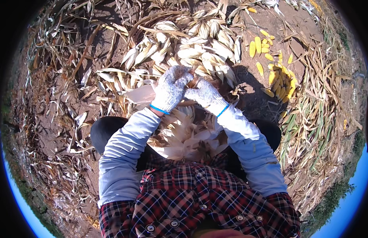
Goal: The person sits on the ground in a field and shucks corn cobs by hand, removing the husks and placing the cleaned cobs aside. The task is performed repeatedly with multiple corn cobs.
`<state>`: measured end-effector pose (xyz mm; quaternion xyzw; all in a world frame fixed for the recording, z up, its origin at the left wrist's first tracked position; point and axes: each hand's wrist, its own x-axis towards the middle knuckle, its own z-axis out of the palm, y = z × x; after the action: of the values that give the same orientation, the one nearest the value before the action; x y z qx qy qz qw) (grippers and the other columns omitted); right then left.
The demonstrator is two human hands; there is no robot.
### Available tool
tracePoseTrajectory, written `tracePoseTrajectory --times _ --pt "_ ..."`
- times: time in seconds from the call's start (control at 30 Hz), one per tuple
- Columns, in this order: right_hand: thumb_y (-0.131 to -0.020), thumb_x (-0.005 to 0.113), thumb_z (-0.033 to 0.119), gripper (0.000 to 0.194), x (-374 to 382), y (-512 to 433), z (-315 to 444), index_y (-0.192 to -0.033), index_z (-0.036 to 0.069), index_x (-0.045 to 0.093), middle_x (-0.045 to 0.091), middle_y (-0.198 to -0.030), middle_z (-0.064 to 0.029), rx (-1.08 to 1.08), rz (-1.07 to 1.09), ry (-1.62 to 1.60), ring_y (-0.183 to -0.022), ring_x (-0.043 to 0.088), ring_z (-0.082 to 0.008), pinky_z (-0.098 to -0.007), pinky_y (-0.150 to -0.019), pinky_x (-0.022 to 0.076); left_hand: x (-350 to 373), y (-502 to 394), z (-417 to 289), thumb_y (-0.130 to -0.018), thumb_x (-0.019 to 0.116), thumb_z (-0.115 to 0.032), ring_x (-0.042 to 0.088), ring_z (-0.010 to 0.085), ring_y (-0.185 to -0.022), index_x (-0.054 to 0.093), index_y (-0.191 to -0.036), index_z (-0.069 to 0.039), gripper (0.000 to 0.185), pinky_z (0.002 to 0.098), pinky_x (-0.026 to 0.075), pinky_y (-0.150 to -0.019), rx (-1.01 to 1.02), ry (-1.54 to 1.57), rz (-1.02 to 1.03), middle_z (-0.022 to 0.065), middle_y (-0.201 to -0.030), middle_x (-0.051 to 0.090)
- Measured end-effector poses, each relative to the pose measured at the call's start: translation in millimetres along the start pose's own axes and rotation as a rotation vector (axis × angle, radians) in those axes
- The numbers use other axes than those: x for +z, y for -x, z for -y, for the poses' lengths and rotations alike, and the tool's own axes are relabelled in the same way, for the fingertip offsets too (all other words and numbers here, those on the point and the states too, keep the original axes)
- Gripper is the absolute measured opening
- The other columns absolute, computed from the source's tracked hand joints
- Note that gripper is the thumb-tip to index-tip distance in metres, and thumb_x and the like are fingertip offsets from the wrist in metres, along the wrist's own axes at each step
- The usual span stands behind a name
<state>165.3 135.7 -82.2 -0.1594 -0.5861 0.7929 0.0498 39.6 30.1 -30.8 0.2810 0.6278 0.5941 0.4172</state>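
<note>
My left hand (171, 87), in a white knit glove with a blue cuff, is curled over brown corn silk (194, 81). A pale, broad corn husk leaf (140, 94) sticks out to the left beneath it. My right hand (206, 94), gloved the same way, meets it with bent fingers at the silk. Any ear of corn between the hands is hidden by the gloves. Just beyond them lies a heap of unhusked corn ears (198, 50) in dry, cream-coloured husks. Loose stripped husks (187, 128) are piled between my knees.
Husked yellow corn cobs (280, 81) form a pile on the soil at the right, with several scattered above it. Dry corn stalks (318, 89) run along the right side. Stalk and leaf litter (61, 89) covers much of the left. My dark-clad knees (108, 132) flank the loose husks.
</note>
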Motion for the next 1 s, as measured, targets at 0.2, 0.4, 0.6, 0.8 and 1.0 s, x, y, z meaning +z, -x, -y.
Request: tracePoseTrajectory --times 0.2,0.4,0.6,0.8,1.0 --pt "-0.091 0.066 0.016 0.038 36.6 12.2 59.1 -0.127 0.005 0.059 0.070 -0.111 -0.0041 0.030 -0.344 0.530 -0.100 0.064 -0.0139 -0.0319 -0.089 0.0501 -6.9 0.3 17.0 -0.096 0.060 -0.012 0.066 0.0206 -0.094 0.062 -0.115 0.004 0.025 0.0312 0.051 -0.088 0.169 -0.106 -0.030 0.0135 -0.103 0.070" --pt "-0.092 0.065 0.010 0.035 2.5 7.8 14.8 -0.125 0.000 0.059 0.070 -0.107 -0.0092 -0.127 -0.406 -0.030 -0.093 0.066 -0.0152 -0.0263 -0.084 0.0530 -33.6 -19.6 19.9 -0.099 0.059 -0.025 0.060 0.0142 -0.077 0.062 -0.108 0.001 0.027 0.0311 0.048 -0.070 0.007 -0.037 -0.246 0.0072 -0.087 0.065" --pt "-0.089 0.070 0.005 0.040 5.9 4.7 4.7 -0.127 -0.001 0.058 0.069 -0.112 -0.0125 0.014 -0.466 -0.009 -0.096 0.068 -0.0189 -0.0290 -0.082 0.0575 -55.2 -29.6 57.0 -0.098 0.063 -0.020 0.058 0.0119 -0.063 0.064 -0.103 -0.006 0.015 0.0255 0.046 -0.056 0.267 -0.328 -0.300 0.0024 -0.070 0.060" --pt "-0.089 0.069 0.003 0.037 -22.8 3.8 27.1 -0.125 0.000 0.060 0.067 -0.116 -0.0150 -0.145 -0.440 -0.395 -0.099 0.069 -0.0263 -0.0372 -0.083 0.0608 -130.7 -52.0 59.6 -0.095 0.067 -0.021 0.065 0.0199 -0.074 0.062 -0.098 -0.003 0.019 0.0316 0.055 -0.062 -0.146 0.411 -0.746 0.0086 -0.084 0.064" --pt "-0.087 0.072 0.002 0.040 -37.8 10.9 8.0 -0.125 0.000 0.060 0.067 -0.112 -0.0105 -0.205 -0.404 -0.079 -0.101 0.066 -0.0201 -0.0321 -0.088 0.0569 -93.8 -42.1 17.5 -0.093 0.068 -0.010 0.063 0.0176 -0.100 0.057 -0.122 0.002 0.033 0.0297 0.050 -0.093 0.373 -0.156 -0.750 0.0118 -0.114 0.066"
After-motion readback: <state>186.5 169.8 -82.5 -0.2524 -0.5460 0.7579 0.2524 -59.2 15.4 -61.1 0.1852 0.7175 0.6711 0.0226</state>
